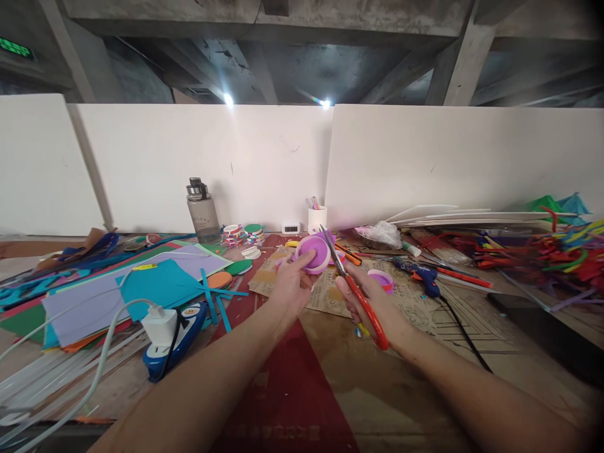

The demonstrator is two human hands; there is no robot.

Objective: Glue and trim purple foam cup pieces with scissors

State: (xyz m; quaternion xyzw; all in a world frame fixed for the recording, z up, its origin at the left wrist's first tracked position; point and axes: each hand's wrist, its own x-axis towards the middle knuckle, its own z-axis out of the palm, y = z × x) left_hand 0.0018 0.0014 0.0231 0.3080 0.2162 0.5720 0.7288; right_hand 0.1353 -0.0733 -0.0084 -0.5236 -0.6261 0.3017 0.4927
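My left hand (295, 283) pinches a round purple piece with a pale rim (317, 255), thumb on its face. In my right hand (365, 296) is a pair of scissors (361, 299) with red handles, its blades pointing up and away beside the purple piece. Whether the blades touch the piece I cannot tell. Just right of the scissors, a purple and red ring (381, 280) lies on the patterned brown cardboard (325, 301). Something small and yellow (362, 329) shows under my right hand.
Colored paper sheets (87, 305) and a blue power strip (177, 343) with a white plug lie left. A water bottle (202, 211) and a pen cup (317, 219) stand at the back. Right are a blue glue gun (425, 277) with its cord, a black flat object (542, 330) and colorful strips (533, 251).
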